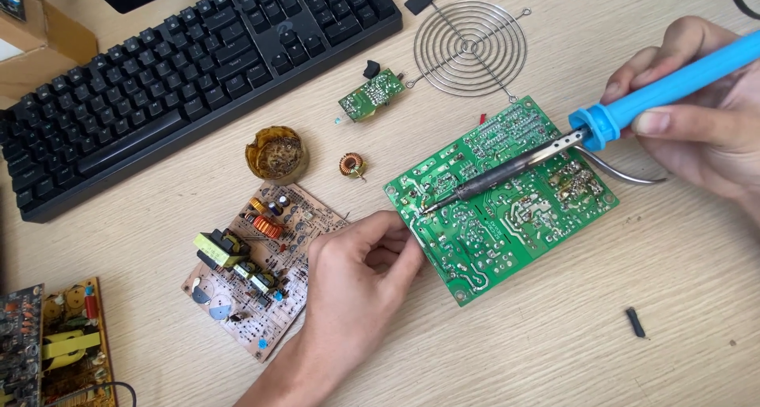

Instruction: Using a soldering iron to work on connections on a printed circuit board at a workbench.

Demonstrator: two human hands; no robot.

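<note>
Green board (507, 197) btwn left hand (360, 268) & right hand (701, 114).

Bright, even, diffuse light. Soft short shadows fall near-left of the left hand (356, 276) and under the soldering iron (554, 142). Mild sheen on the keyboard (182, 66) keys, no harsh glare. Focus sharp across the frame, no motion blur, slight wide-angle stretch at edges.

I see an electronics repair bench (554, 351): circuit boards (500, 197), a soldering iron (602, 122), and a keyboard (190, 74) at its far edge.
</note>
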